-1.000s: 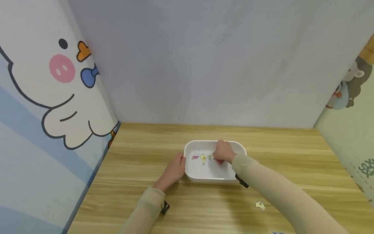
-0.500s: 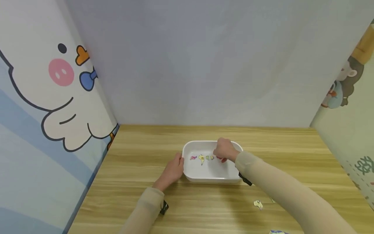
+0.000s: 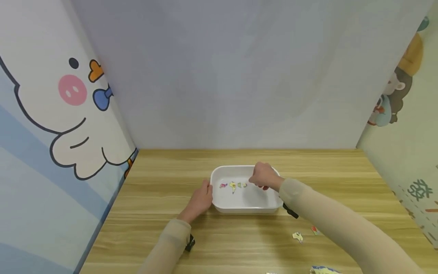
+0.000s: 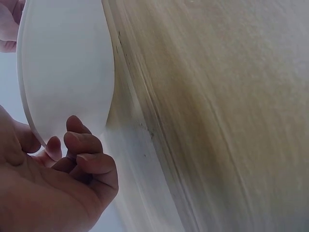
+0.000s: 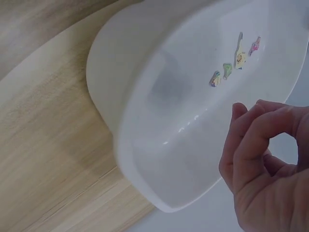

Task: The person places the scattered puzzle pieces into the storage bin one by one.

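A white plastic basin with rounded corners sits on the wooden table. My left hand pinches its left end at the rim, thumb and fingers on either side, as the left wrist view shows. Inside lie small flat colourful cut-outs in a row: a pink one, a long yellow one, a green one and a yellowish one. My right hand hovers over the basin's right half, just right of the row. Its fingers are curled, and nothing shows between them.
On the table in front lie a pale yellow cut-out and a red and green one, beside the right sleeve. A blue and yellow printed piece shows at the lower edge. Cloth walls stand behind and on both sides.
My right hand has drawn slightly right from the row, uncovering the yellowish cut-out. My left hand keeps its hold on the basin. The head view has shifted slightly, showing more pieces in front.
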Available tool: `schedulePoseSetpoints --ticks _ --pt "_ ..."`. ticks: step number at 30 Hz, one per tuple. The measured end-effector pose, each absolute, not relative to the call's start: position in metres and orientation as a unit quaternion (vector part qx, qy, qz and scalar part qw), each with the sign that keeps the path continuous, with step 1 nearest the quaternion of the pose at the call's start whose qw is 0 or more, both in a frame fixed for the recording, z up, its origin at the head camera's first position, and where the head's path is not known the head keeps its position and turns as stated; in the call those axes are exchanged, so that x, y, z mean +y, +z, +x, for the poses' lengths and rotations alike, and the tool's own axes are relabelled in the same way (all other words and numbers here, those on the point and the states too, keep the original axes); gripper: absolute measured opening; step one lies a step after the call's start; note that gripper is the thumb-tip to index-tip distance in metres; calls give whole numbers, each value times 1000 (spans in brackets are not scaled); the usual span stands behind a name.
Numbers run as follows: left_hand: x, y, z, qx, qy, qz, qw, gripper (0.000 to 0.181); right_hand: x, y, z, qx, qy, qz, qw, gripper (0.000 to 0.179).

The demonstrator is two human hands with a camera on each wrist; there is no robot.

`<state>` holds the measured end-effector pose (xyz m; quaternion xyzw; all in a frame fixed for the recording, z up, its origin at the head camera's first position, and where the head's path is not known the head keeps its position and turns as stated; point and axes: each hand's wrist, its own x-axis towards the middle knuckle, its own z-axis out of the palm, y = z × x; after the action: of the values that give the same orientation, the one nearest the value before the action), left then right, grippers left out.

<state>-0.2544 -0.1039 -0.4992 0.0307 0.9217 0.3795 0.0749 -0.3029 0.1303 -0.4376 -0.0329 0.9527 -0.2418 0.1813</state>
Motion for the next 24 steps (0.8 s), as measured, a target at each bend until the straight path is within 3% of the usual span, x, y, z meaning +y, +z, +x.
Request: schedulePoseSetpoints --ticks 24 --pt "-102 -498 -253 917 388 17 88 18 184 -420 -276 943 -286 -67 159 14"
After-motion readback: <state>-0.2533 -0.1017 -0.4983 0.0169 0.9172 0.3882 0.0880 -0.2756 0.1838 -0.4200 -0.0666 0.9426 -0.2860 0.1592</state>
